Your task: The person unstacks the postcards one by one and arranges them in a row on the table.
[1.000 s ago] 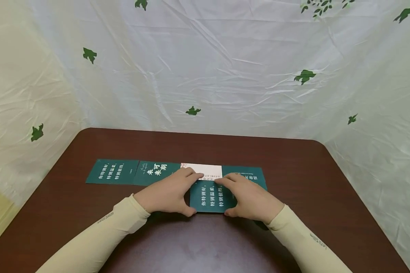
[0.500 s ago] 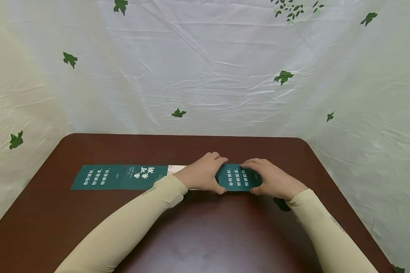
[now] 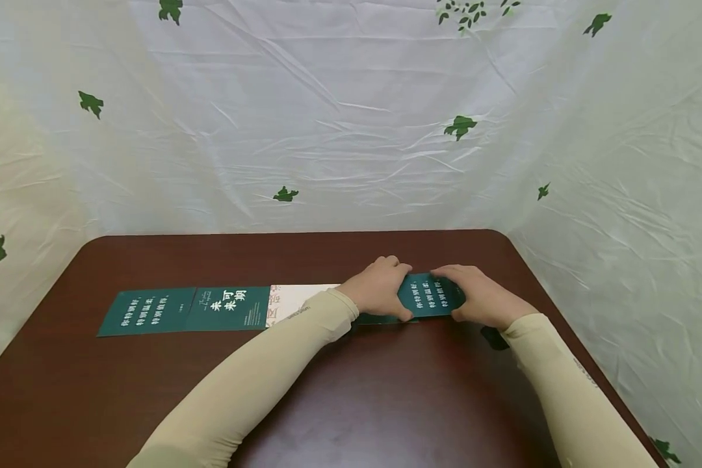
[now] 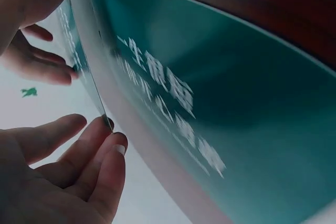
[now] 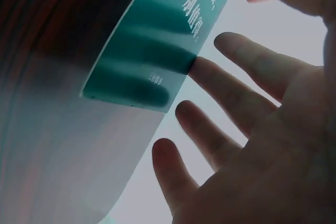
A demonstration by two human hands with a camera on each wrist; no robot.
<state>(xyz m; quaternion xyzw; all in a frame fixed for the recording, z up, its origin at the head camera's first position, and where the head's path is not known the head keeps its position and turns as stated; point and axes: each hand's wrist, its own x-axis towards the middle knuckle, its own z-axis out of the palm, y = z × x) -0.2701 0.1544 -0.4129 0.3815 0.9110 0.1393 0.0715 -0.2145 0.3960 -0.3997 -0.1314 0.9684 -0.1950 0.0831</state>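
Both hands hold one dark green card [image 3: 429, 294] printed with white Chinese characters, at the right end of a row of cards. My left hand [image 3: 377, 286] grips its left side; in the left wrist view the fingertips [image 4: 118, 153] pinch the card's edge. On the other side, thumb and fingers of my right hand [image 3: 485, 296] hold it by the far and near edges. The left hand mostly covers another green card [image 3: 380, 320]. Left of that lie a white card [image 3: 295, 301] with a reddish pattern and two green cards, one inner [image 3: 228, 307], one outer [image 3: 146, 312].
The brown table [image 3: 433, 396] has rounded far corners. Behind it hangs a white sheet [image 3: 339, 130] with green leaf shapes. A small dark object [image 3: 494, 338] sits below the right wrist.
The held card has gone from in front of the white card, over the right-hand green card, to the row's right end. Both hands moved with it, and the head view shifted right.
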